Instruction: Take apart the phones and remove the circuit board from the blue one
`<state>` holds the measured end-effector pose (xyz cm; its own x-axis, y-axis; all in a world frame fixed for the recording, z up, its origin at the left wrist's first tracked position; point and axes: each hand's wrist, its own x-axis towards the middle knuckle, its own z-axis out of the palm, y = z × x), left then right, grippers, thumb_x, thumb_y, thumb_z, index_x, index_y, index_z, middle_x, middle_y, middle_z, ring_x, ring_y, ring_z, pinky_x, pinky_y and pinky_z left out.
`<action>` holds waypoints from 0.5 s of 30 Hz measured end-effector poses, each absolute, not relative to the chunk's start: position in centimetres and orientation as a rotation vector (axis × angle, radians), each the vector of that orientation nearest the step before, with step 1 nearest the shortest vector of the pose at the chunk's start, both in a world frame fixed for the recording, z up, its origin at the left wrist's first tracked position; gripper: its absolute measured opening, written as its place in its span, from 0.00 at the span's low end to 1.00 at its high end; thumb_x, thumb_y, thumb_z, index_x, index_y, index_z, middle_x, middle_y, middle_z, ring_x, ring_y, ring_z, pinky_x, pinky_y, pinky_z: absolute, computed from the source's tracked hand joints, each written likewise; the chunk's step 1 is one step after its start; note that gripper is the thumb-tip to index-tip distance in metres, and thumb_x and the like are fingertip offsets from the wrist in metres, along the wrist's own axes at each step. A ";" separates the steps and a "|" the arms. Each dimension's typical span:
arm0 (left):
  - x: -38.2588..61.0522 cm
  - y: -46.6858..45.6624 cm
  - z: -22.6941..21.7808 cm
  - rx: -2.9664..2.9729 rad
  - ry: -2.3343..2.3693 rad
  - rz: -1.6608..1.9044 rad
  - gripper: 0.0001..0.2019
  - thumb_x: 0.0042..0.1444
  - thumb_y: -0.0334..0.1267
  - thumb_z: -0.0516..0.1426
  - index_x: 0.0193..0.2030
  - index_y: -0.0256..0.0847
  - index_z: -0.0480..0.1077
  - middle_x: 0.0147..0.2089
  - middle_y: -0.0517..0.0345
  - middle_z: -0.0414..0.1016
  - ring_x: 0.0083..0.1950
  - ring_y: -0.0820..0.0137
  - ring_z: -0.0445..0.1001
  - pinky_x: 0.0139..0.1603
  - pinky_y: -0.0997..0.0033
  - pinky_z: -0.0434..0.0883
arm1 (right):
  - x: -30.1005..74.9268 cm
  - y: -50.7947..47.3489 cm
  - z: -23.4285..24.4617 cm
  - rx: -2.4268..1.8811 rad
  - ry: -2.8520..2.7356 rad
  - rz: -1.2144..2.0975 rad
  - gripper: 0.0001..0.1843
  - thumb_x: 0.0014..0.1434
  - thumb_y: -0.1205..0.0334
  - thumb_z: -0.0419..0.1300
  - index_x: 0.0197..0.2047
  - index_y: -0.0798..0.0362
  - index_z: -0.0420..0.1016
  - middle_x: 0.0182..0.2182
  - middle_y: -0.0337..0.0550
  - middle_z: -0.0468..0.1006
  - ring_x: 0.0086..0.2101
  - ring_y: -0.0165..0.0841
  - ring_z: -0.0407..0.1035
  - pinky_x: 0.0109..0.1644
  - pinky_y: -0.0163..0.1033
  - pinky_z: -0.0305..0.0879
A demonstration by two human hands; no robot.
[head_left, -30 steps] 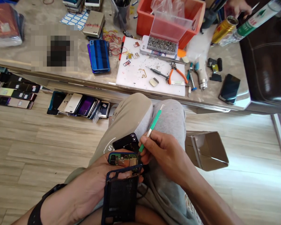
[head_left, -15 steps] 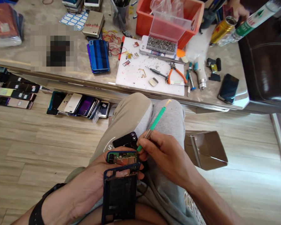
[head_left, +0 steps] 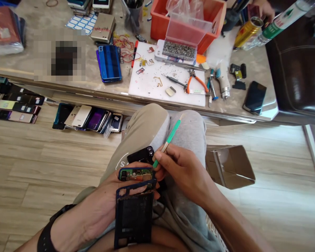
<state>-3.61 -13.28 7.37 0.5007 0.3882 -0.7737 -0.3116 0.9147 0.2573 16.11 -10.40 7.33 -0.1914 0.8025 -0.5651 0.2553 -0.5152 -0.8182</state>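
Note:
My left hand (head_left: 109, 187) is closed around an opened smartphone (head_left: 140, 174), whose green circuit board and camera modules show at the top. A dark back frame (head_left: 134, 218) with a blue edge hangs toward me from the same hand, its cutouts showing skin behind. Between thumb and fingers of my right hand (head_left: 177, 168) is a thin green-handled tool (head_left: 173, 131). Its lower end meets the right corner of the opened phone; whether it touches the board I cannot tell. Another black phone part with two camera lenses (head_left: 141, 155) rests on my lap just beyond.
On the table lie a white mat (head_left: 144, 85), orange-handled cutters (head_left: 196, 82), a screwdriver (head_left: 176, 82), a clear box of screws (head_left: 180, 50) and blue phones (head_left: 109, 63). A cardboard box (head_left: 232, 168) stands on the floor at right. Another person's hand (head_left: 266, 12) is at the far right.
The green tool has shifted slightly down and left with my right hand, and its far tip looks turned. The opened phone and back frame have tilted a little.

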 end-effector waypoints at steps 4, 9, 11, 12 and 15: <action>-3.5 -13.3 7.2 0.050 0.989 0.421 0.15 0.60 0.36 0.68 0.54 0.41 0.80 0.48 0.50 0.87 0.44 0.59 0.86 0.50 0.62 0.80 | 16.9 -10.5 7.2 -1.534 -1.274 1.787 0.15 0.70 0.53 0.58 0.34 0.51 0.75 0.28 0.38 0.79 0.30 0.32 0.76 0.35 0.35 0.74; -3.6 -13.6 6.6 0.033 0.982 0.442 0.23 0.56 0.44 0.71 0.57 0.41 0.77 0.51 0.44 0.86 0.44 0.56 0.86 0.49 0.60 0.81 | 17.4 -10.2 7.2 -1.470 -1.385 1.753 0.14 0.72 0.55 0.56 0.36 0.52 0.76 0.28 0.37 0.78 0.31 0.30 0.74 0.36 0.34 0.71; -3.7 -13.6 6.4 0.035 0.955 0.454 0.29 0.50 0.50 0.73 0.56 0.40 0.77 0.50 0.42 0.86 0.43 0.55 0.86 0.47 0.59 0.81 | 17.3 -10.1 7.1 -1.468 -1.465 1.726 0.12 0.72 0.57 0.57 0.37 0.52 0.76 0.28 0.36 0.78 0.30 0.30 0.73 0.35 0.34 0.69; -3.7 -13.6 6.4 0.045 0.940 0.462 0.31 0.49 0.54 0.73 0.56 0.40 0.78 0.49 0.42 0.86 0.43 0.54 0.86 0.47 0.59 0.81 | 17.3 -10.1 7.1 -1.468 -1.495 1.720 0.11 0.71 0.58 0.58 0.38 0.52 0.76 0.28 0.36 0.77 0.30 0.30 0.72 0.34 0.34 0.68; -3.7 -13.7 6.3 0.065 0.909 0.480 0.33 0.49 0.61 0.70 0.55 0.40 0.78 0.48 0.43 0.86 0.42 0.54 0.86 0.46 0.58 0.82 | 17.3 -10.2 6.8 -1.464 -1.538 1.698 0.08 0.69 0.58 0.61 0.39 0.52 0.77 0.28 0.35 0.77 0.29 0.30 0.71 0.32 0.35 0.66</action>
